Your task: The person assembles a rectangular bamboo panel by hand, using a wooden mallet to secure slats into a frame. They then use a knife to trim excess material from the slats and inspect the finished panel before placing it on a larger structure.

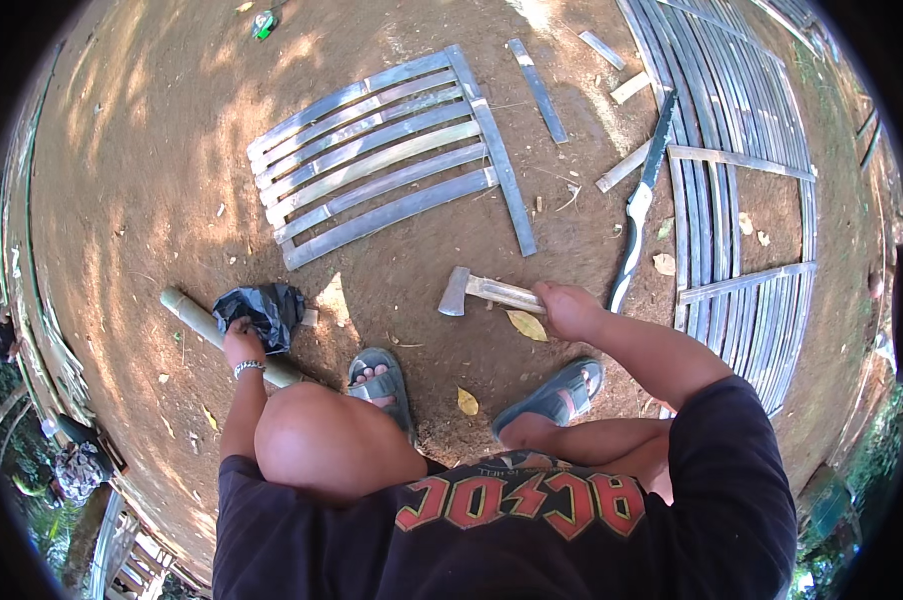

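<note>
Brown earth (417, 325) lies beneath a grey-headed, wooden-handled axe (487, 289).

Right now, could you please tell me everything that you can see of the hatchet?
The hatchet has a dull grey, metal-looking head, wider at its lower end in the picture, on a straight, pale, wooden-looking handle with darker smudges. The right hand grips the handle and hides its far end. It is held crosswise, head to the left, over brown dirt ground, with a yellow leaf just below the handle in the picture. Whether it touches the ground is unclear.
</note>
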Motion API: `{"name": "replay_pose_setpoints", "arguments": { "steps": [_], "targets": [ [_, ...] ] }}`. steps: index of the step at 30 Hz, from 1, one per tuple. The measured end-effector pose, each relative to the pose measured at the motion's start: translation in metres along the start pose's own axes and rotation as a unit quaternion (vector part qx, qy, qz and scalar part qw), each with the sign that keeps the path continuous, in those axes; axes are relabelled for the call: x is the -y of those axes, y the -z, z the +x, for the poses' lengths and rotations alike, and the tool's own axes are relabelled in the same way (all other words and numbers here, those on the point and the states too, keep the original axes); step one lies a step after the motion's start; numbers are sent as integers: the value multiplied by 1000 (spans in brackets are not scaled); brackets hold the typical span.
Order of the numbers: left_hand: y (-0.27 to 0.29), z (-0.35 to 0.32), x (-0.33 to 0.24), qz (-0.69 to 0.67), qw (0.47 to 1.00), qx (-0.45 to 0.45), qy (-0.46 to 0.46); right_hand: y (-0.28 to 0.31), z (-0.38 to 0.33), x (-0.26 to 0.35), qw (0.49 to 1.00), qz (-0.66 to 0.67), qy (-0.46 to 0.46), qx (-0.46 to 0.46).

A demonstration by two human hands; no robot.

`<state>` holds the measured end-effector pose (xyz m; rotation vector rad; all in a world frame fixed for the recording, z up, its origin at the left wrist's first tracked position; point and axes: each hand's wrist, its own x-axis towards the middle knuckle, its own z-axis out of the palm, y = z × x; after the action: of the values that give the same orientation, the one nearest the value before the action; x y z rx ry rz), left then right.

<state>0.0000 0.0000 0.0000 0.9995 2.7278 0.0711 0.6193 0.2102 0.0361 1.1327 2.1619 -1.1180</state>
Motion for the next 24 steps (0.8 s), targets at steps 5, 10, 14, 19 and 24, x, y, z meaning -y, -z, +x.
{"name": "replay_pose_setpoints", "arguments": {
  "steps": [5, 10, 14, 19, 24],
  "targets": [
    [45, -41, -28, -31, 999, -6, 1, 40, -32, -42, 997, 36, 61, 30],
    [172, -62, -131, -56, 997, -32, -47, 70, -47, -78, 993, 94, 78, -8],
    [217, -49, -196, -144, 978, 54, -141, 83, -29, -87, 981, 165, 71, -74],
    [174, -41, -355, -143, 947, 91, -272, 106, 43, -68, 939, 276, 21, -206],
    [50, -24, -456, -174, 921, 121, -328, 140, 141, -48, 883, 332, -90, -320]
  ]
}}
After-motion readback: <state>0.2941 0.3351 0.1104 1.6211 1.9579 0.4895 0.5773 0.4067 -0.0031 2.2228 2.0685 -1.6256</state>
